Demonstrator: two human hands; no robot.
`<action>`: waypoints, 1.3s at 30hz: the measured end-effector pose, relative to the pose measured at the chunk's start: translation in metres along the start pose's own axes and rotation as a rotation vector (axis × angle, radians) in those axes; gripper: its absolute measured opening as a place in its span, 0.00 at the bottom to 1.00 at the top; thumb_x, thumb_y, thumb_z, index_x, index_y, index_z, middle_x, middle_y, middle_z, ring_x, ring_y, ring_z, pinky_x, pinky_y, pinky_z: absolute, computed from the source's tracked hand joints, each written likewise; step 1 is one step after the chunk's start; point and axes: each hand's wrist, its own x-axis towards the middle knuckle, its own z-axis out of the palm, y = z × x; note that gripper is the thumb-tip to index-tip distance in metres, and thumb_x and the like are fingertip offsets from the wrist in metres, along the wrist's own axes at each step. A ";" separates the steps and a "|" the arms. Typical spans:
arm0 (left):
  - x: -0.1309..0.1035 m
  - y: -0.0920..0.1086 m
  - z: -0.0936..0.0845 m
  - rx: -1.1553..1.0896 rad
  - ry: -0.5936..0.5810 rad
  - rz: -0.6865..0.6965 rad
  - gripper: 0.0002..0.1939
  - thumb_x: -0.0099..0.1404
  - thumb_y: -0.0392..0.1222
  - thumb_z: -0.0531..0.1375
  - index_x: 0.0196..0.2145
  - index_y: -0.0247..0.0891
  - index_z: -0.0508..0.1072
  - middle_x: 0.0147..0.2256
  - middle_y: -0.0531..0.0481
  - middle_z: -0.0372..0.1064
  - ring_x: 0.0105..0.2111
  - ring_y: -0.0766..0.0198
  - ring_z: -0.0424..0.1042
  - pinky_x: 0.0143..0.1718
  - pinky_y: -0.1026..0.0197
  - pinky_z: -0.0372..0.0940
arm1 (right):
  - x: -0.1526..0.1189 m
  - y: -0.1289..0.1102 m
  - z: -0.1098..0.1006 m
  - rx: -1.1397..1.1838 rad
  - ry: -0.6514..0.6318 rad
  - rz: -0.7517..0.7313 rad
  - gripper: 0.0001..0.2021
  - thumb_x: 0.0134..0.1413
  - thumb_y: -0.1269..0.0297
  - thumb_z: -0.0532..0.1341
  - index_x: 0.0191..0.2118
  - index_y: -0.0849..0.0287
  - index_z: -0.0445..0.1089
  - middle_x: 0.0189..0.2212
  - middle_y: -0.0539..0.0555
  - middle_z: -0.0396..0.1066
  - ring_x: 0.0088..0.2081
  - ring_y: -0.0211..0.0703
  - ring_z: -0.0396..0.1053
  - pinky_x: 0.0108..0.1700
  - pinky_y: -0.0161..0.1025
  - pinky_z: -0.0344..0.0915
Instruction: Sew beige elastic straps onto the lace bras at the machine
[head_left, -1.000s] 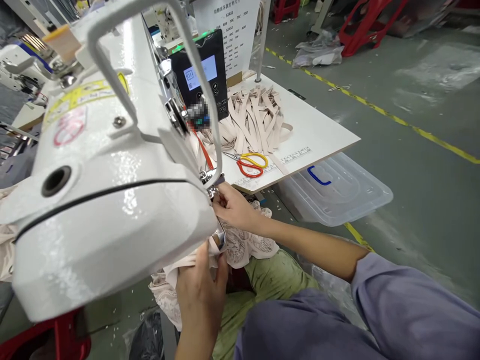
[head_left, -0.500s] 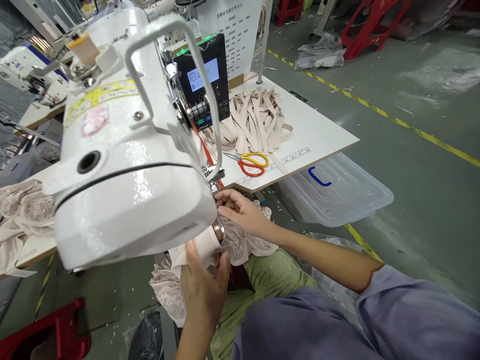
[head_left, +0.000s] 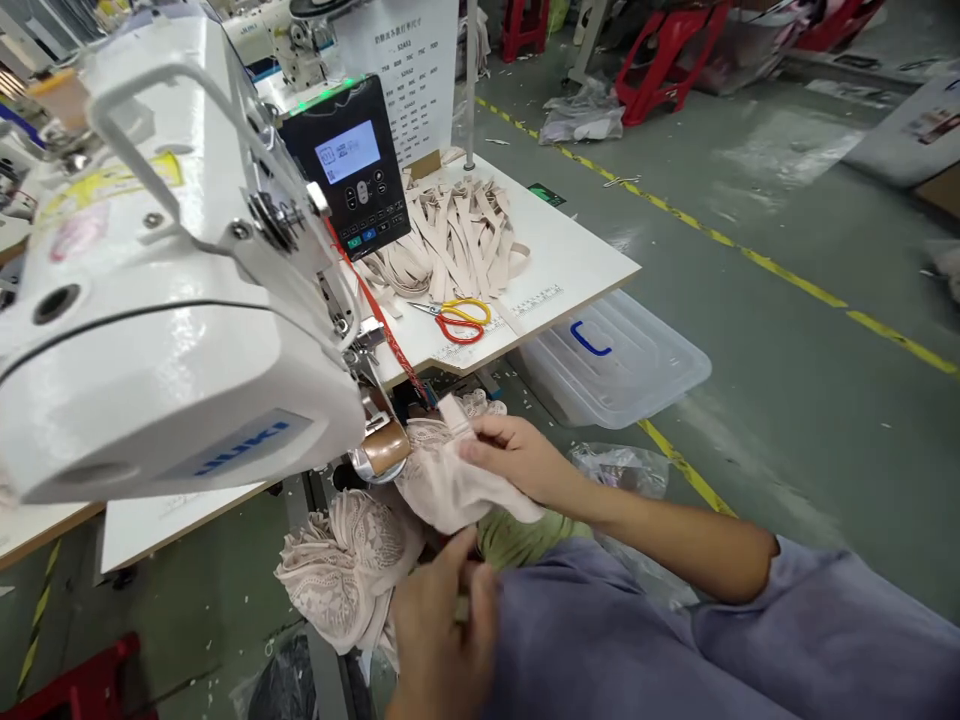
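Note:
My right hand (head_left: 525, 462) pinches the edge of a pale pink bra piece (head_left: 450, 485), a short strap end standing up from it, just right of the sewing machine's arm tip (head_left: 385, 447). My left hand (head_left: 446, 620) is lower, in front of my lap, with fingers curled; whatever may be between them is hidden. Left of it hangs a bundle of pale lace bras (head_left: 349, 570). The white sewing machine (head_left: 172, 370) fills the left side. A red cord (head_left: 382, 325) runs down beside its needle area.
On the white table (head_left: 585, 262) lie a heap of beige straps (head_left: 465, 235) and scissors (head_left: 461, 320) with red and yellow handles. A control panel (head_left: 349, 165) stands behind the machine. A lidded clear box (head_left: 622, 360) sits under the table edge; red stools (head_left: 667, 60) stand farther back.
The bra piece has come off the machine's arm tip toward me, held by my right hand. My left hand has let go of the cloth there and moved down and right. The view has shifted.

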 end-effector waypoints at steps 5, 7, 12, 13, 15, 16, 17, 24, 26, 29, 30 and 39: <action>0.024 -0.011 -0.017 0.320 -0.064 0.115 0.16 0.69 0.35 0.54 0.53 0.35 0.71 0.44 0.38 0.77 0.49 0.48 0.75 0.57 0.40 0.63 | -0.006 -0.007 0.002 -0.460 -0.659 -0.125 0.08 0.58 0.70 0.60 0.28 0.60 0.72 0.24 0.46 0.68 0.27 0.35 0.64 0.30 0.31 0.61; 0.028 -0.026 -0.010 0.273 -0.162 -0.168 0.16 0.71 0.43 0.50 0.37 0.35 0.76 0.27 0.42 0.75 0.32 0.53 0.77 0.43 0.47 0.70 | -0.003 0.000 0.006 -0.789 -0.561 -0.275 0.09 0.58 0.72 0.58 0.29 0.60 0.73 0.25 0.49 0.69 0.27 0.36 0.64 0.30 0.33 0.59; 0.029 -0.056 0.007 -0.758 -0.208 -0.790 0.24 0.70 0.59 0.48 0.30 0.37 0.69 0.20 0.50 0.67 0.24 0.60 0.71 0.31 0.57 0.68 | 0.014 0.030 0.012 -1.128 -0.211 -0.683 0.10 0.64 0.71 0.54 0.36 0.59 0.73 0.28 0.54 0.72 0.31 0.42 0.66 0.31 0.38 0.60; 0.028 -0.058 0.008 -0.905 -0.180 -0.811 0.23 0.68 0.61 0.51 0.30 0.37 0.68 0.20 0.51 0.66 0.25 0.61 0.71 0.32 0.57 0.69 | 0.015 0.034 0.012 -1.096 -0.209 -0.734 0.10 0.65 0.70 0.54 0.38 0.59 0.73 0.30 0.54 0.73 0.32 0.42 0.67 0.33 0.39 0.62; 0.025 -0.060 0.007 -0.996 -0.109 -0.823 0.21 0.65 0.60 0.57 0.29 0.37 0.67 0.22 0.52 0.64 0.26 0.63 0.70 0.33 0.59 0.68 | 0.016 0.036 0.011 -1.011 -0.169 -0.749 0.11 0.65 0.69 0.54 0.46 0.57 0.73 0.38 0.56 0.75 0.39 0.44 0.70 0.40 0.42 0.66; 0.024 -0.060 0.006 -0.992 -0.080 -0.825 0.20 0.64 0.59 0.58 0.29 0.37 0.67 0.23 0.53 0.64 0.26 0.64 0.68 0.32 0.60 0.67 | 0.014 0.035 0.011 -0.964 -0.116 -0.721 0.11 0.65 0.67 0.55 0.49 0.56 0.72 0.41 0.57 0.74 0.43 0.46 0.70 0.44 0.44 0.67; 0.023 -0.060 0.004 -0.973 -0.058 -0.823 0.19 0.65 0.58 0.57 0.29 0.37 0.68 0.25 0.53 0.65 0.26 0.66 0.67 0.32 0.62 0.65 | 0.012 0.034 0.011 -0.917 -0.056 -0.679 0.12 0.64 0.65 0.57 0.50 0.55 0.71 0.43 0.58 0.73 0.45 0.47 0.70 0.46 0.45 0.67; 0.024 -0.052 -0.010 -0.498 -0.057 -0.617 0.18 0.71 0.51 0.52 0.30 0.38 0.72 0.26 0.53 0.66 0.28 0.66 0.65 0.31 0.64 0.60 | 0.005 0.036 0.020 -0.884 -0.027 -0.472 0.14 0.64 0.54 0.59 0.49 0.56 0.72 0.40 0.56 0.74 0.41 0.46 0.72 0.41 0.43 0.69; 0.025 -0.050 -0.010 -0.434 -0.054 -0.613 0.18 0.71 0.50 0.51 0.30 0.38 0.71 0.26 0.53 0.66 0.27 0.65 0.65 0.30 0.64 0.61 | 0.006 0.038 0.021 -0.922 -0.018 -0.520 0.12 0.66 0.57 0.58 0.49 0.56 0.73 0.40 0.55 0.75 0.40 0.44 0.72 0.40 0.42 0.69; 0.027 -0.048 -0.008 -0.411 -0.051 -0.637 0.19 0.71 0.50 0.50 0.29 0.38 0.71 0.25 0.52 0.66 0.27 0.65 0.66 0.29 0.64 0.61 | 0.007 0.041 0.020 -0.955 0.013 -0.655 0.10 0.66 0.63 0.58 0.48 0.55 0.74 0.40 0.54 0.76 0.41 0.43 0.73 0.41 0.42 0.69; 0.027 -0.048 -0.007 -0.413 -0.050 -0.648 0.18 0.71 0.50 0.50 0.29 0.38 0.71 0.25 0.52 0.67 0.27 0.65 0.66 0.30 0.64 0.61 | 0.007 0.043 0.021 -0.951 0.027 -0.694 0.10 0.65 0.64 0.58 0.47 0.54 0.74 0.40 0.53 0.77 0.41 0.43 0.73 0.42 0.42 0.69; 0.025 -0.070 -0.004 -0.337 -0.085 -0.684 0.23 0.67 0.58 0.56 0.23 0.38 0.66 0.20 0.55 0.61 0.23 0.65 0.62 0.28 0.63 0.56 | 0.032 0.053 -0.013 -1.026 -0.130 -0.792 0.11 0.66 0.60 0.56 0.41 0.54 0.76 0.37 0.51 0.78 0.38 0.39 0.73 0.38 0.35 0.67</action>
